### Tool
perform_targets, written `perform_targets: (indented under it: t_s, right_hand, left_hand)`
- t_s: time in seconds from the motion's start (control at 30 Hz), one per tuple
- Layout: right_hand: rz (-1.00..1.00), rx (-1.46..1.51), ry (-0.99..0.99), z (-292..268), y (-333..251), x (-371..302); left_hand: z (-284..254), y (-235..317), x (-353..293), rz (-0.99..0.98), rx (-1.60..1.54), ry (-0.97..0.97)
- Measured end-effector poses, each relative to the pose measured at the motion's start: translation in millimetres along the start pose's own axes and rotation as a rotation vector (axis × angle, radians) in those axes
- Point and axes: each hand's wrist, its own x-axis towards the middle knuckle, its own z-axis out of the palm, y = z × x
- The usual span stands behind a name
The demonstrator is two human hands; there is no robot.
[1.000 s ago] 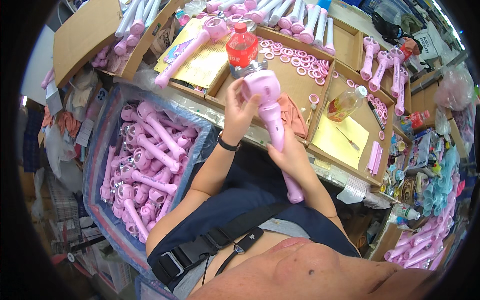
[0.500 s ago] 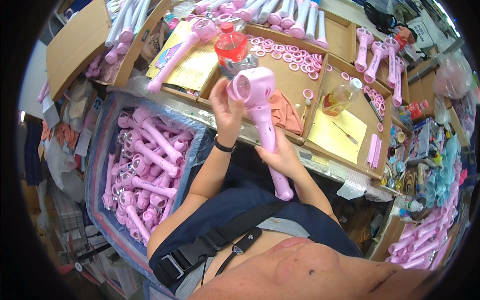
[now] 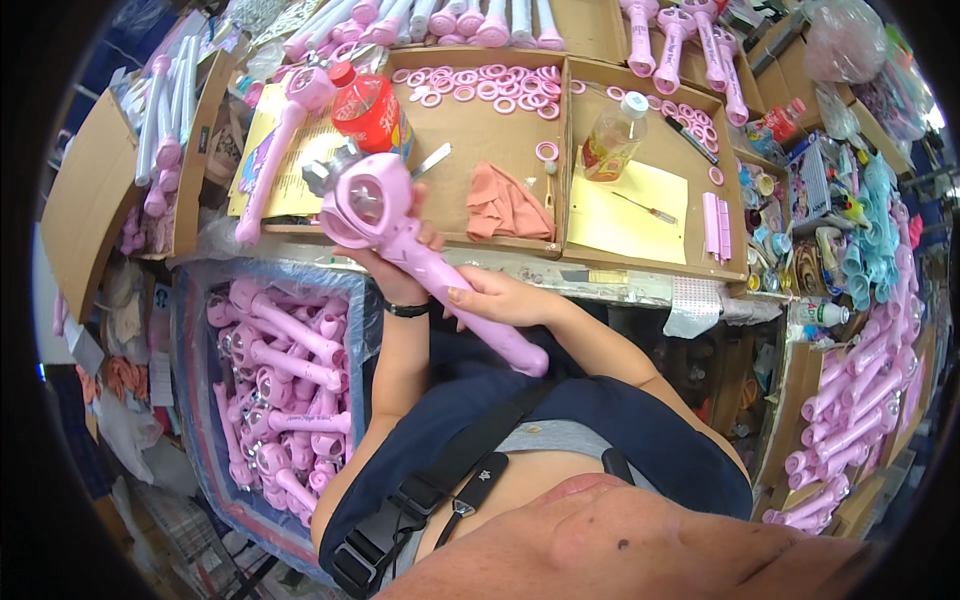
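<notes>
Both hands, left hand (image 3: 392, 270) and right hand (image 3: 497, 297), raised, fingers clasping pink toy wand (image 3: 420, 255).

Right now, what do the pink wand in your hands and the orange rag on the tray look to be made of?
The pink wand looks like moulded plastic, smooth and slightly glossy, with a clear round window in its head. The orange rag looks like soft cloth: matte, crumpled into folds. The left hand and right hand grip the wand's handle.

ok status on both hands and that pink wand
Left hand gripping pink wand below its round head. Right hand on the handle. Wand held over the table edge, nothing blocking it.
</notes>
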Motion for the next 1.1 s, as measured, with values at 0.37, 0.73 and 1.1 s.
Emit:
perform_targets:
  t_s: [0.37, 0.73, 1.1]
  right_hand:
    - [0.479, -1.33, 0.626, -199, 38, -130]
    - [-0.352, -0.757, 0.593, -67, -73, -69]
    - [-0.649, -0.964, 0.628, -32, -90, -19]
  left_hand:
    - [-15, 42, 2, -0.088, 0.217, 0.155]
    - [23, 22, 12, -0.147, 0.495, 0.077]
    - [36, 23, 6, -0.157, 0.542, 0.11]
